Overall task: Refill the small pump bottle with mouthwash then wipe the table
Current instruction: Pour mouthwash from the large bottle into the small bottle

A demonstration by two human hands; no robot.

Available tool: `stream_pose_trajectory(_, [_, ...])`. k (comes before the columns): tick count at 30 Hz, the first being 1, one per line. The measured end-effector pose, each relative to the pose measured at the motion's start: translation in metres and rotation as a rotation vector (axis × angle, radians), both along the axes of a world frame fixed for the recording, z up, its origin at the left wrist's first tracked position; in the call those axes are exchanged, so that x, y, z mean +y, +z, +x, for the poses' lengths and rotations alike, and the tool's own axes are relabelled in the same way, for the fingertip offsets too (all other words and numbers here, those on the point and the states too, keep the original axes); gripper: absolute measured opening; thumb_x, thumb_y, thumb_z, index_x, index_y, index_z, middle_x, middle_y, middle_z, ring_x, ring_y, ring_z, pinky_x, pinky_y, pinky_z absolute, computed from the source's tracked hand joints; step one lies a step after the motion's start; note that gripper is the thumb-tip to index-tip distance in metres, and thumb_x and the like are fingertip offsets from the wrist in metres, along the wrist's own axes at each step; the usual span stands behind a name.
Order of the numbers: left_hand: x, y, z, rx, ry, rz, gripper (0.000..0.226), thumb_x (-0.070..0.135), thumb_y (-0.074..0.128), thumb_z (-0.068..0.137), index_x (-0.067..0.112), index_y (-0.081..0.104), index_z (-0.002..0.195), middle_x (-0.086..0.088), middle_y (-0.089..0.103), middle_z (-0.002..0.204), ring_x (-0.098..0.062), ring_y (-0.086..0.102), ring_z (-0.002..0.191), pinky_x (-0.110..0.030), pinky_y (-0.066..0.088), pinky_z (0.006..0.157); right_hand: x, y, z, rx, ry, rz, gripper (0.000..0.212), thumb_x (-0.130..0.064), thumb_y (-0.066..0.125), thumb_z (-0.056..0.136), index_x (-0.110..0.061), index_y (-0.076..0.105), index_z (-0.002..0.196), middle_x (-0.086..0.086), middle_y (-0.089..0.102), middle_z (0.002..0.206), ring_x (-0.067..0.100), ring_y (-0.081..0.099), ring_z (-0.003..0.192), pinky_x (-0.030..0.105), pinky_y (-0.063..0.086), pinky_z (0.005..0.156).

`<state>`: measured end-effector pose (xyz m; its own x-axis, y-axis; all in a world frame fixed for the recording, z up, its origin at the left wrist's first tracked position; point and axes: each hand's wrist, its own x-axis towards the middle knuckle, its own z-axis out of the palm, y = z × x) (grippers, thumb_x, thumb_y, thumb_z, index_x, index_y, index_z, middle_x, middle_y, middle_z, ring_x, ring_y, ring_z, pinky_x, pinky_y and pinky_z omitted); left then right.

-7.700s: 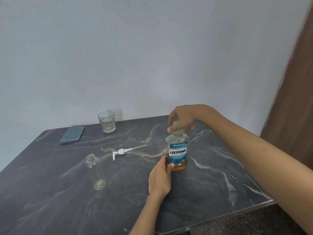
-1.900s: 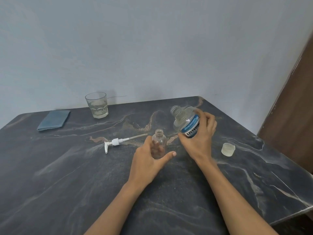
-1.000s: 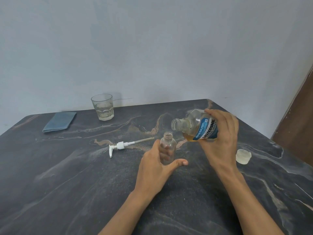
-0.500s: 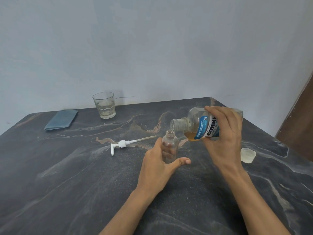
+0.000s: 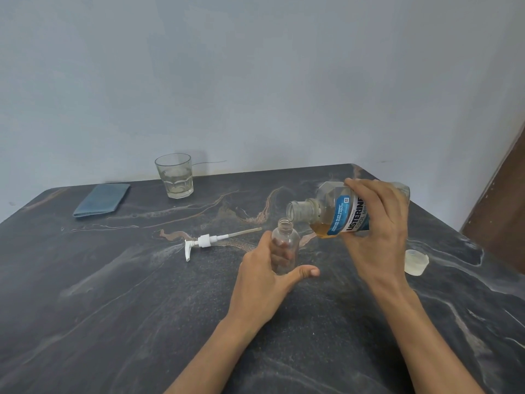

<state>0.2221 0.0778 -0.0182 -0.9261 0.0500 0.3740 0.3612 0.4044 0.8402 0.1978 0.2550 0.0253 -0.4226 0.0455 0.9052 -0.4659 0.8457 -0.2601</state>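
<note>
Now right hand [image 5: 377, 237] gripping mouthwash bottle [image 5: 338, 211], tilting further over small bottle [image 5: 285, 245]; left hand [image 5: 264, 282] grasping it; pour imminent.

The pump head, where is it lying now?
In the head view the pump head lies flat on the table, left of the small bottle that the left hand holds, with the glass behind it.

Dark grey marbled table [image 5: 113, 308] with pale and rust veins; amber mouthwash in the blue-and-white-labelled mouthwash bottle [image 5: 345, 216]; white pump head [image 5: 206, 241]; blue cloth [image 5: 102, 199] at far-left corner.
</note>
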Motion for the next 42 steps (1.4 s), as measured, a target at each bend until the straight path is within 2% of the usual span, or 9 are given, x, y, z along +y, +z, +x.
stream_pose_trajectory(2, [-0.0003,0.0001,0.0004,-0.001,0.000,-0.001,0.068,0.076,0.069,0.050,0.033,0.052,0.099,0.014,0.066,0.086,-0.003,0.064,0.082,-0.031,0.057,0.077,-0.0004,0.0001,0.0000,0.012,-0.005,0.002,0.067,0.009,0.081,0.059,-0.006,0.060,0.120,0.011,0.059,0.115,0.026,0.045,0.112,0.012,0.026,0.100])
stream_pose_trajectory(5, [-0.0004,0.0007,0.0006,-0.006,-0.003,-0.003,0.068,0.075,0.069,0.051,0.032,0.052,0.100,0.014,0.066,0.088,-0.003,0.064,0.082,-0.031,0.057,0.077,-0.0004,0.0001,-0.0009,0.039,-0.014,0.016,0.067,0.010,0.081,0.059,-0.006,0.060,0.120,0.011,0.059,0.114,0.026,0.046,0.111,0.022,0.032,0.098])
stream_pose_trajectory(13, [-0.0003,0.0007,0.0003,-0.006,-0.008,-0.012,0.066,0.076,0.068,0.051,0.034,0.051,0.100,0.014,0.066,0.090,-0.002,0.065,0.084,-0.031,0.057,0.079,0.0012,-0.0019,-0.0023,0.081,-0.022,0.028,0.070,0.010,0.080,0.059,-0.010,0.058,0.122,0.009,0.058,0.116,0.026,0.047,0.113,0.029,0.036,0.098])
stream_pose_trajectory(17, [-0.0004,0.0001,-0.0002,-0.002,-0.001,-0.004,0.062,0.076,0.069,0.050,0.036,0.049,0.093,0.014,0.067,0.086,-0.003,0.065,0.081,-0.030,0.057,0.076,0.0015,-0.0023,-0.0025,0.084,-0.012,0.031,0.072,0.010,0.080,0.059,-0.013,0.055,0.123,0.007,0.056,0.116,0.026,0.048,0.112,0.027,0.035,0.097])
stream_pose_trajectory(23, [0.0000,0.0002,0.0000,-0.005,0.000,0.004,0.065,0.076,0.070,0.050,0.035,0.051,0.097,0.011,0.067,0.086,-0.005,0.065,0.081,-0.032,0.057,0.076,0.0013,-0.0023,-0.0015,0.074,-0.009,0.029,0.076,0.010,0.082,0.058,-0.015,0.054,0.125,0.005,0.054,0.118,0.027,0.046,0.116,0.034,0.038,0.097])
stream_pose_trajectory(30, [0.0006,0.0010,0.0002,-0.006,-0.002,0.004,0.064,0.071,0.072,0.053,0.032,0.052,0.099,0.010,0.068,0.087,-0.006,0.066,0.081,-0.034,0.057,0.077,0.0016,-0.0028,-0.0018,0.046,-0.012,0.024,0.084,0.009,0.082,0.057,-0.022,0.047,0.127,0.009,0.058,0.120,0.027,0.044,0.122,0.035,0.035,0.097])
stream_pose_trajectory(35, [0.0006,0.0006,0.0000,-0.008,-0.002,0.005,0.065,0.071,0.072,0.053,0.032,0.052,0.100,0.012,0.068,0.088,-0.005,0.066,0.083,-0.033,0.057,0.078,0.0026,-0.0030,-0.0025,0.062,-0.006,0.024,0.084,0.010,0.081,0.059,-0.023,0.047,0.127,0.003,0.053,0.121,0.025,0.043,0.122,0.033,0.034,0.098])
stream_pose_trajectory(42, [0.0004,-0.0001,-0.0007,0.005,-0.004,0.005,0.067,0.073,0.071,0.052,0.030,0.053,0.100,0.010,0.068,0.088,-0.007,0.066,0.082,-0.033,0.057,0.078,0.0020,-0.0028,-0.0027,0.059,0.007,0.023,0.081,0.012,0.080,0.058,-0.020,0.050,0.127,0.005,0.055,0.121,0.026,0.043,0.122,0.034,0.035,0.098])
